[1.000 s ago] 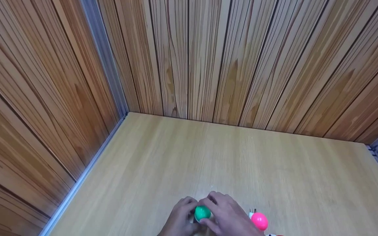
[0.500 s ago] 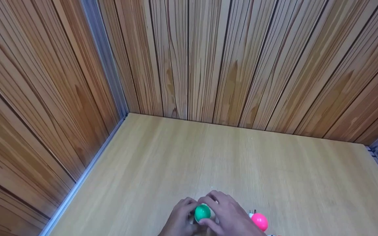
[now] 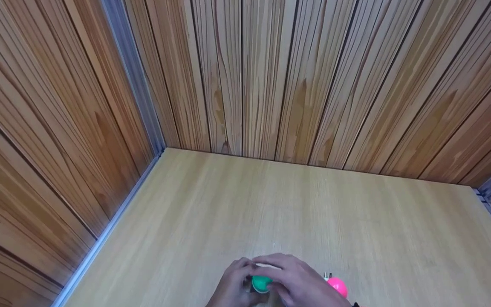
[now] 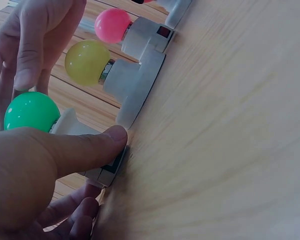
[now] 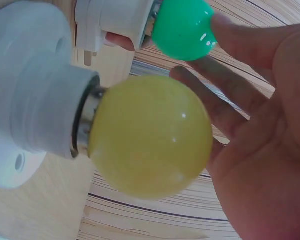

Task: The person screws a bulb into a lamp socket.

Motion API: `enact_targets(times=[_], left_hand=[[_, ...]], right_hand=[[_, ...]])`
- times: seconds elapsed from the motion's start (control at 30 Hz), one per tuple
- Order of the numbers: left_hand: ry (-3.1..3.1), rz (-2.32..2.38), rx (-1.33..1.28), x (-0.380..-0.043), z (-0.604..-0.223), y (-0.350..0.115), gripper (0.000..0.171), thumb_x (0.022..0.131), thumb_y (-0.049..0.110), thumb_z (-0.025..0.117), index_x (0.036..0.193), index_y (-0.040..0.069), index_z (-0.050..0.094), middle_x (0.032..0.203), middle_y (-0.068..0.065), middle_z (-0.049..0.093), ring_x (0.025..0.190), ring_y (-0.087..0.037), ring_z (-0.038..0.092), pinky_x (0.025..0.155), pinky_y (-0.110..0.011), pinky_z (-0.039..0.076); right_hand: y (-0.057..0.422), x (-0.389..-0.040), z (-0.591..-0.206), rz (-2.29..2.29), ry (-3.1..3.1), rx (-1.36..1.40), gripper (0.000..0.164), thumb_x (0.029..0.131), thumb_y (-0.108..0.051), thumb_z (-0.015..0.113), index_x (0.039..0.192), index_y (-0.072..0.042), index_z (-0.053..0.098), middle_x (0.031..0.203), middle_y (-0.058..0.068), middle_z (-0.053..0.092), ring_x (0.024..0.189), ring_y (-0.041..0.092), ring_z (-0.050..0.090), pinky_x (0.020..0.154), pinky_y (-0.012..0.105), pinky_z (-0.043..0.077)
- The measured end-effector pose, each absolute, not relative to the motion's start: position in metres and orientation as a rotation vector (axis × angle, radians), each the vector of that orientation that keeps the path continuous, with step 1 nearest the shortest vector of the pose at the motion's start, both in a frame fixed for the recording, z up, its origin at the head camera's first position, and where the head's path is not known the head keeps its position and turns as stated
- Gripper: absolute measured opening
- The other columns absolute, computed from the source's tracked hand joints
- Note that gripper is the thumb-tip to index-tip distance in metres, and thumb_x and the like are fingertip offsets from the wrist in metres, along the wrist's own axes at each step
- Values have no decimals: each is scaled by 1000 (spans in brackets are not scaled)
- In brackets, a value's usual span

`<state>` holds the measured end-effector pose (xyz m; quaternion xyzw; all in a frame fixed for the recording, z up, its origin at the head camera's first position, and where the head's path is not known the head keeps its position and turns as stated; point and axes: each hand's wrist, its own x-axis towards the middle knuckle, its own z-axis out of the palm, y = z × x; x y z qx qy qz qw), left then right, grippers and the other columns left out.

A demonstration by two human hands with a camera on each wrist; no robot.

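Observation:
A green light bulb (image 4: 31, 111) sits in a white lamp holder (image 5: 121, 21), its metal base partly showing at the socket's mouth. My left hand (image 3: 233, 283) grips that holder, the thumb lying along its side in the left wrist view. My right hand (image 3: 298, 281) holds the green bulb between thumb and fingertips, palm away from the glass. Close by, a yellow bulb (image 5: 150, 137) stands in a round white base (image 4: 145, 87) on the table. In the head view the hands cover much of the green bulb and hide the yellow one.
A pink bulb (image 3: 338, 285) in a white holder with a red switch (image 4: 163, 31) stands to the right of my right hand. Another white base (image 4: 179, 12) is cut off beyond it. Wood-panelled walls (image 3: 258, 85) border the wooden table (image 3: 313, 213).
My right hand has turned over the green bulb, its fingers now lying more across the top and covering more of it. The left hand keeps its place on the holder.

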<state>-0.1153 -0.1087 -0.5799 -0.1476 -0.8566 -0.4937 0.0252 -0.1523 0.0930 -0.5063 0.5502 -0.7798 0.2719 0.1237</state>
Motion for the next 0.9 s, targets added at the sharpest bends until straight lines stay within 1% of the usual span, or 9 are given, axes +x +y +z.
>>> enact_targets(times=[0.07,0.17,0.3,0.4,0.57,0.73,0.8,0.9], left_hand=[[-2648,-1552,-453,-116,-580,-108,35,77,30,83,110,30,72,100,12,64,91,4,49,78,-16,45],[-2625,-1496,-479,-116,-581,-107,33,79,29,81,110,26,71,100,10,64,91,4,50,78,-16,47],[-2615,-1444,-484,-116,-582,-108,28,81,29,80,107,24,72,101,8,64,93,4,50,77,-16,47],[-2627,-1446,-483,-118,-582,-109,29,81,29,80,107,24,72,101,8,64,92,4,50,76,-16,47],[-2623,-1416,-515,-120,-583,-110,27,80,24,81,105,23,72,101,6,65,92,4,51,77,-17,48],[-2673,-1476,-464,-121,-582,-110,29,80,32,81,107,27,73,100,9,63,92,6,50,77,-16,47],[-2702,-1493,-440,-121,-580,-111,30,79,33,81,108,27,73,100,10,62,91,6,49,77,-16,45],[-2741,-1512,-417,-123,-577,-112,34,78,32,81,111,26,73,100,10,61,91,5,48,77,-16,44]], right_hand=[[93,-153,-508,810,-2249,1646,57,79,7,71,129,-20,63,129,4,68,114,20,68,90,35,59],[92,-153,-509,820,-2248,1666,56,79,7,71,128,-19,63,126,3,69,111,19,68,89,34,59],[91,-152,-508,813,-2327,1647,55,82,4,71,129,-22,62,126,1,69,110,17,68,90,33,59],[91,-150,-506,778,-2395,1619,54,83,2,70,130,-23,62,125,-1,68,109,15,67,89,32,58],[90,-148,-506,719,-2465,1555,54,83,-2,71,130,-25,62,123,-4,67,106,12,65,86,26,57],[90,-146,-507,680,-2482,1495,44,88,-14,72,130,-26,62,117,-5,66,99,10,63,79,19,54],[90,-146,-506,674,-2502,1483,39,91,-21,70,129,-26,62,116,-5,66,98,10,62,78,18,53],[89,-145,-505,672,-2545,1452,34,94,-25,67,128,-26,62,114,-3,65,95,9,61,76,18,53]])
